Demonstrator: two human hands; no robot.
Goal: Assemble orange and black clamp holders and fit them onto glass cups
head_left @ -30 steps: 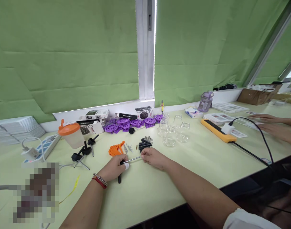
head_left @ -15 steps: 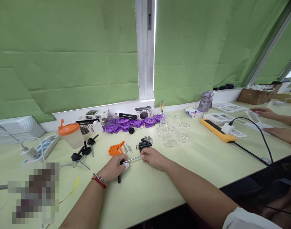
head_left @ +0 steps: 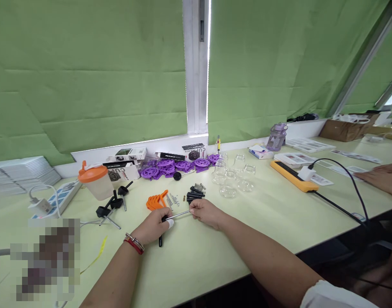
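Note:
My left hand point(head_left: 152, 226), with a red band at the wrist, is closed around a black-handled tool point(head_left: 160, 240) whose thin metal shaft point(head_left: 177, 214) runs right. My right hand point(head_left: 206, 212) is closed at the shaft's far tip, pinching something too small to make out. Both hands rest low on the pale green table point(head_left: 199, 256). Just beyond them lie orange plastic pieces point(head_left: 155, 200), loose screws point(head_left: 174, 198) and a small pile of black parts with springs point(head_left: 195, 193).
Purple wheels point(head_left: 175, 166) and boxes line the back edge, with glass jars point(head_left: 231, 177) to their right. An orange-lidded cup point(head_left: 96, 179), small black tripods point(head_left: 111, 207) and a power strip point(head_left: 59, 196) stand left. Another person's hand point(head_left: 380, 177) rests far right near a yellow power strip point(head_left: 292, 175).
My hands have held still on the tool. The other person's hands at the far right have shifted, and only one remains in view.

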